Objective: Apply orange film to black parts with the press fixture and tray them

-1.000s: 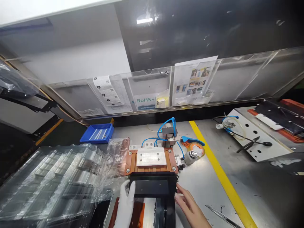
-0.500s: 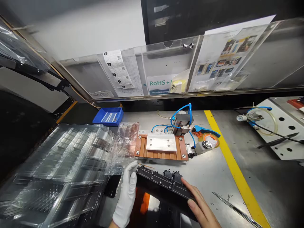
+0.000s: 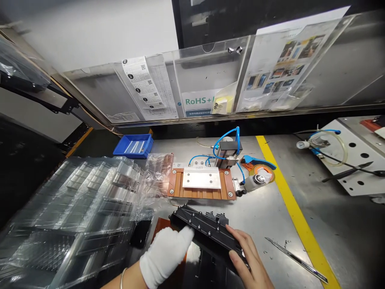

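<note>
A long black housing [image 3: 207, 233], with small round knobs along its top edge and two dark tabs at the back, lies tilted in front of me. My right hand [image 3: 248, 255], bare, grips its right end, fingers on the top and thumb on the near side. My left hand [image 3: 168, 251], in a white glove, is closed with its fingertips against the near face of the housing, left of the middle. What those fingers pinch, if anything, is hidden. Under the left hand shows a glossy brown-orange sheet [image 3: 161, 226].
Behind the housing stands a brown fixture [image 3: 177, 186] with a white plate and blue air hoses. Stacked clear trays [image 3: 81, 212] and a dark phone [image 3: 142, 233] are left; a blue bin [image 3: 133, 146] is farther back. Metal tweezers [image 3: 296, 260] and a bottle [image 3: 257, 180] lie right.
My left hand has moved from the housing's left end to its near face, its fingers now curled. My right hand stays on the right end. The view has shifted slightly.
</note>
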`<state>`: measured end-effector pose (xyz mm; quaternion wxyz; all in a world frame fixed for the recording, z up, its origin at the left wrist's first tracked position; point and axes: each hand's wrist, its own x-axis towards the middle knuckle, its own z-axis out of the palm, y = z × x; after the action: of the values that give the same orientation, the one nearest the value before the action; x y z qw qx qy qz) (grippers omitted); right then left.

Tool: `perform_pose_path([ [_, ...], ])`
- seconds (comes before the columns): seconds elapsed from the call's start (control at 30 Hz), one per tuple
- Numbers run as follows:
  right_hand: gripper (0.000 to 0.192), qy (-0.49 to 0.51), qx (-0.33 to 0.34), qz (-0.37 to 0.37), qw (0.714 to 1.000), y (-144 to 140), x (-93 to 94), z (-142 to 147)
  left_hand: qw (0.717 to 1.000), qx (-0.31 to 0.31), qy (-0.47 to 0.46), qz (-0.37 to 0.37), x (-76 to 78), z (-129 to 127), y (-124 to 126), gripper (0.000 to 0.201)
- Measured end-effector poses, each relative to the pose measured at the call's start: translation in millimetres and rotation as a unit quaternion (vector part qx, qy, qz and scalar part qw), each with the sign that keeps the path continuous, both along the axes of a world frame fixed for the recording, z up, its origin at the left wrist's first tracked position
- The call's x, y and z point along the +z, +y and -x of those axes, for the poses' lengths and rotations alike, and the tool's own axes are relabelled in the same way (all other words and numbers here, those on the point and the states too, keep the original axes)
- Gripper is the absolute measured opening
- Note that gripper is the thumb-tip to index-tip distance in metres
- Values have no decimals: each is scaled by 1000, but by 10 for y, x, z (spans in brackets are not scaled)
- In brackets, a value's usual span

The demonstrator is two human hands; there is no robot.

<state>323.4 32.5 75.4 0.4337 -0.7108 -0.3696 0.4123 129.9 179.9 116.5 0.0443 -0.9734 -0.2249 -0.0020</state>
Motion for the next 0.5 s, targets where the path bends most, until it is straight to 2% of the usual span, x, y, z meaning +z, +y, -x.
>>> perform_pose_path([
  [0.17, 46, -2, 2, -23, 1000, 50, -94, 84, 995, -36, 16, 87, 10, -297, -224, 22],
  [0.3, 50, 8, 19, -8, 1000, 102, -144, 125, 985, -75, 20, 155, -16, -489, -347, 24],
  [0.4, 52, 6, 23, 10, 1000, 108, -117, 110, 982, -43, 36, 178, 69, -482, -263, 35],
  [0.5, 50, 11, 32, 13, 999, 84, -50, 50, 974, 14, 106, 201, 168, -334, -41, 40],
])
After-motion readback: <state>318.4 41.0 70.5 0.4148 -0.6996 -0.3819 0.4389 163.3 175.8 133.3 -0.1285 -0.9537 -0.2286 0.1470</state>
